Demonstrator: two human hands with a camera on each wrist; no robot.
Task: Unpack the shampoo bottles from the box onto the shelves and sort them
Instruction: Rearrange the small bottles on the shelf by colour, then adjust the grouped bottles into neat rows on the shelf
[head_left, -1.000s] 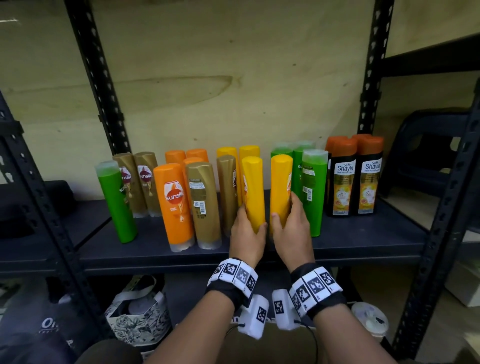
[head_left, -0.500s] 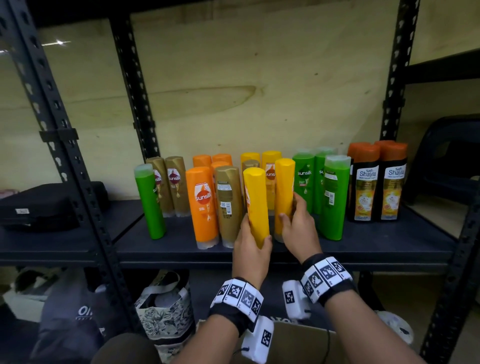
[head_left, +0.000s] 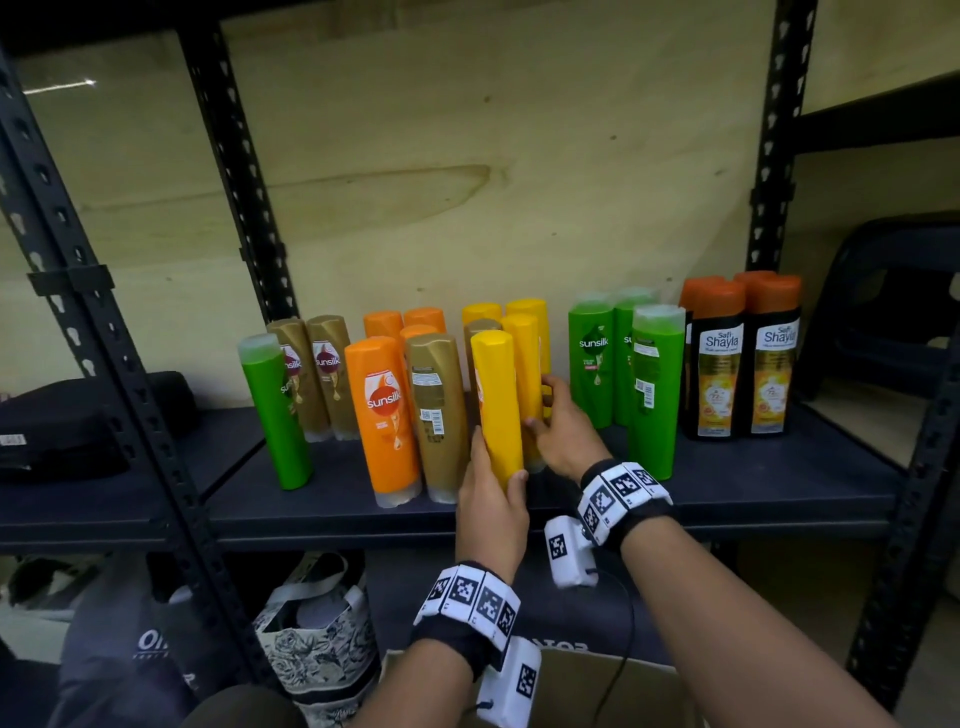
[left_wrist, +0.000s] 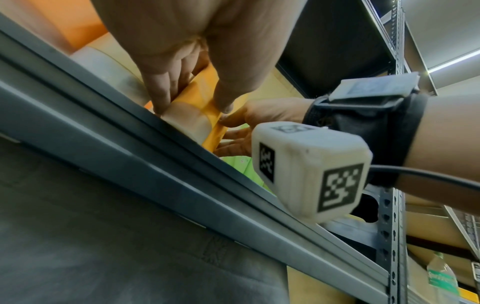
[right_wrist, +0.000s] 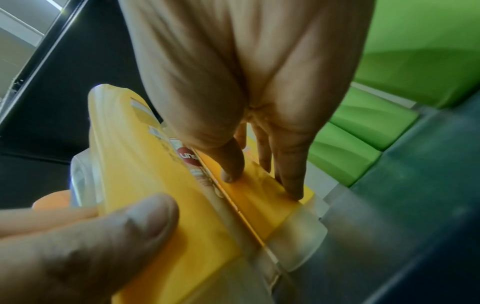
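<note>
Two yellow shampoo bottles stand side by side at the middle of the dark shelf (head_left: 753, 499). My left hand (head_left: 491, 480) grips the nearer yellow bottle (head_left: 496, 405) low down, thumb on its right side. My right hand (head_left: 558, 421) holds the second yellow bottle (head_left: 527, 374) just behind it, fingers wrapped round its far side. In the right wrist view both yellow bottles (right_wrist: 161, 185) touch, with my right fingers (right_wrist: 288, 164) on the farther one. More yellow bottles (head_left: 530, 312) stand behind. The box is hidden from these views.
Gold bottles (head_left: 436, 415) and orange bottles (head_left: 384, 415) stand left of my hands, with one green bottle (head_left: 272, 410) at far left. Green bottles (head_left: 654, 389) and black Shayla bottles (head_left: 719, 369) stand to the right. Black uprights (head_left: 104, 374) frame the shelf. Bags (head_left: 317, 634) sit below.
Both hands have shifted the two yellow bottles back and slightly left, closer together. The right hand's bottle now stands behind the left one. My head has moved back and left.
</note>
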